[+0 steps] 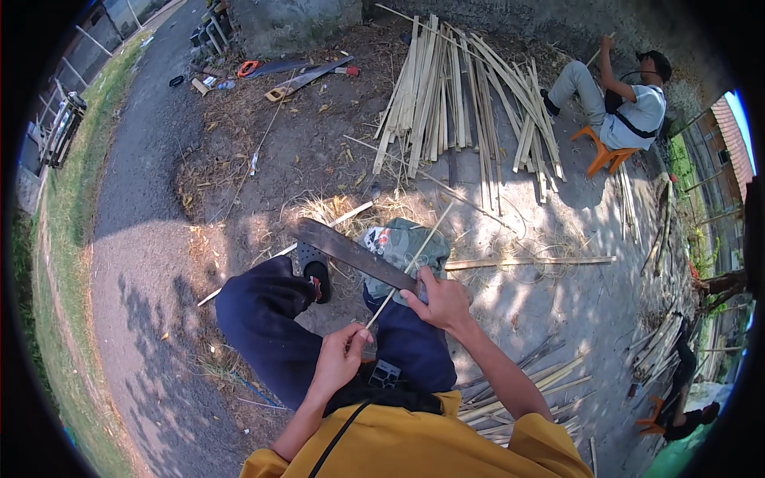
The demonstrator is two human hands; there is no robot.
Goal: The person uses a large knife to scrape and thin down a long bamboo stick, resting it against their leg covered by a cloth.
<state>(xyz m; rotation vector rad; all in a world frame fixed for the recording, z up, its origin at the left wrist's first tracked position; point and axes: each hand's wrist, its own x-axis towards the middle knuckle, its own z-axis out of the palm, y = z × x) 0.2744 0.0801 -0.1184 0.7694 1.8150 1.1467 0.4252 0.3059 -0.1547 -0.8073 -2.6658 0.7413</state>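
Note:
Pinched in my left hand [341, 356], close to my lap, is the lower end of a thin bamboo strip [382, 307]. The strip slants up and to the right across my right thigh. My right hand [441, 301] is closed around the handle of a machete [348, 252], and the grip itself is mostly hidden by my fingers. Its long dark blade points to the upper left and crosses the strip just ahead of my right hand. Beneath both lies a grey-green cloth [430, 243], draped over my right knee.
Long split bamboo strips [434, 95] lie piled ahead, with more strips [550, 382] beside my right hip. Two handsaws [307, 80] rest on the ground at upper left. A person [633, 107] sits on an orange stool [603, 153] at right; another person [689, 418] sits farther back.

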